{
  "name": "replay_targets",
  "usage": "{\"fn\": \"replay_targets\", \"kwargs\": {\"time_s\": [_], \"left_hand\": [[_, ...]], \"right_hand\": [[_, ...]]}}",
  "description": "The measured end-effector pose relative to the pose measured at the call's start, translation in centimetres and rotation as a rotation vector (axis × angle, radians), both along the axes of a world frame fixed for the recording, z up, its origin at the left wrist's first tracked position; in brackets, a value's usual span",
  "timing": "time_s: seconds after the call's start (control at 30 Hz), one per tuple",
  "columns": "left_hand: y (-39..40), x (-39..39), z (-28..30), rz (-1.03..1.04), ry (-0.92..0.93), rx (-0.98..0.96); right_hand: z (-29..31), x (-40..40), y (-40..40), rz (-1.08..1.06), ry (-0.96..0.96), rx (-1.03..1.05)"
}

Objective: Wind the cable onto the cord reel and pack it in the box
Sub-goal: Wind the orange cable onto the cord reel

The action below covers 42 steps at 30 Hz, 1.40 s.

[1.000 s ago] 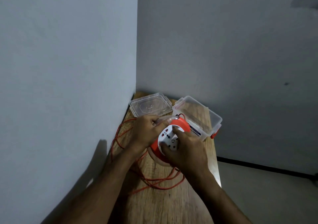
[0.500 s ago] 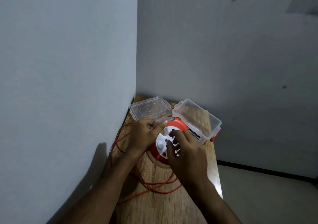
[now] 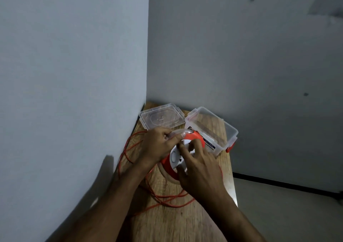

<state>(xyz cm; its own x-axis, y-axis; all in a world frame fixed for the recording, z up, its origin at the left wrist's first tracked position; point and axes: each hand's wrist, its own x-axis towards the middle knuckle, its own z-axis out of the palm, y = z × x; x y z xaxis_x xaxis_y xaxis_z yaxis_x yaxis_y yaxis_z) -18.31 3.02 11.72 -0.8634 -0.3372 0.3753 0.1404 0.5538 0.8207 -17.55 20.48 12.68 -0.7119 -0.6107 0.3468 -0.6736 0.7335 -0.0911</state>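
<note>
Both forearms are cut off by the bottom edge of the frame. The right hand (image 3: 199, 169) covers the lower right of the cord reel (image 3: 175, 158), hiding much of its white face. The left hand (image 3: 157, 145) hides the reel's upper left rim. The orange cable (image 3: 167, 201) disappears under both arms. The label on the clear box (image 3: 213, 130) is too small to read.

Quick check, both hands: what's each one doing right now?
Left hand: fingers curled round the clear handle of the cord reel, gripping it.
Right hand: fingertips curled onto the reel's white face, gripping it.
</note>
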Motion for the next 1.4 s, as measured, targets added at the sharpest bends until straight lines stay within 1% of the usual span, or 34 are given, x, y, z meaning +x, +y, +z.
{"fn": "replay_targets", "kwargs": {"time_s": [0.1,0.13,0.23,0.27,0.33,0.37,0.4,0.43,0.47,0.5,0.57,0.6,0.63,0.67,0.73,0.8,0.93,1.0,1.03,1.13,1.17,1.3,1.33,1.37,1.4], "left_hand": [[0.2,0.0,0.2,0.013,0.016,-0.023],[0.2,0.0,0.1,0.018,0.031,-0.031],[0.3,0.3,0.3,0.037,0.049,0.028],[0.3,0.3,0.3,0.066,0.064,0.027],[0.4,0.1,0.3,0.132,0.082,-0.013],[0.4,0.0,0.4,0.15,0.078,-0.02],[0.3,0.0,0.5,0.164,0.065,-0.01],[0.1,0.0,0.7,0.177,0.055,0.014],[-0.2,0.0,0.7,0.189,0.048,0.046],[-0.5,-0.1,0.7,0.2,0.037,0.078],[-1.0,-0.1,0.9,0.194,0.011,0.136],[-1.1,-0.1,1.0,0.183,0.003,0.14],[-1.0,-0.1,1.1,0.173,0.002,0.13],[-0.9,-0.2,1.2,0.164,0.003,0.117],[-0.5,-0.2,1.3,0.141,-0.001,0.104],[-0.2,-0.2,1.2,0.107,-0.014,0.091],[-0.1,-0.3,0.7,0.075,0.016,0.064],[0.0,-0.2,0.6,0.095,0.037,0.035],[0.1,-0.2,0.6,0.105,0.049,0.021],[0.6,0.0,0.6,0.142,0.065,0.027],[0.8,0.0,0.6,0.157,0.072,0.028],[0.9,-0.2,0.7,0.197,0.094,-0.039],[0.9,-0.2,0.6,0.195,0.094,-0.042],[0.8,-0.3,0.5,0.19,0.091,-0.036],[0.7,-0.2,0.2,0.186,0.084,-0.022]], "right_hand": [[-0.2,-0.2,-0.4,-0.041,-0.049,-0.128],[-0.1,-0.2,-0.6,-0.083,-0.11,-0.213],[0.6,-0.1,-1.4,-0.287,-0.344,-0.62],[0.8,-0.2,-1.8,-0.372,-0.47,-0.776],[1.1,-0.6,-2.5,-0.509,-0.813,-1.1],[1.2,-0.8,-2.6,-0.535,-0.979,-1.245],[1.3,-0.7,-2.7,-0.524,-1.087,-1.319],[1.4,-0.5,-2.6,-0.483,-1.09,-1.32],[1.5,-0.1,-2.4,-0.421,-0.975,-1.238],[1.7,0.3,-2.0,-0.331,-0.744,-1.084],[1.8,0.9,-1.0,-0.106,-0.16,-0.665],[1.7,0.9,-0.6,-0.019,0.032,-0.487],[1.4,0.9,-0.6,0.009,0.112,-0.342],[1.3,0.9,-0.7,-0.013,0.121,-0.233],[1.1,0.9,-1.0,-0.091,0.091,-0.105],[0.9,0.6,-1.1,-0.102,0.098,-0.066],[0.8,-0.1,-0.7,-0.073,0.084,-0.112],[0.9,-0.3,-1.0,-0.106,-0.029,-0.158],[1.2,-0.4,-1.2,-0.138,-0.109,-0.241],[2.1,-0.4,-1.8,-0.305,-0.302,-0.64],[2.0,-0.6,-2.1,-0.374,-0.398,-0.754],[0.6,-2.0,-3.2,-0.584,-0.925,-1.165],[0.5,-2.2,-3.2,-0.574,-1.034,-1.261],[0.9,-1.9,-3.1,-0.54,-1.094,-1.29],[1.5,-1.4,-2.9,-0.488,-1.068,-1.261]]}}
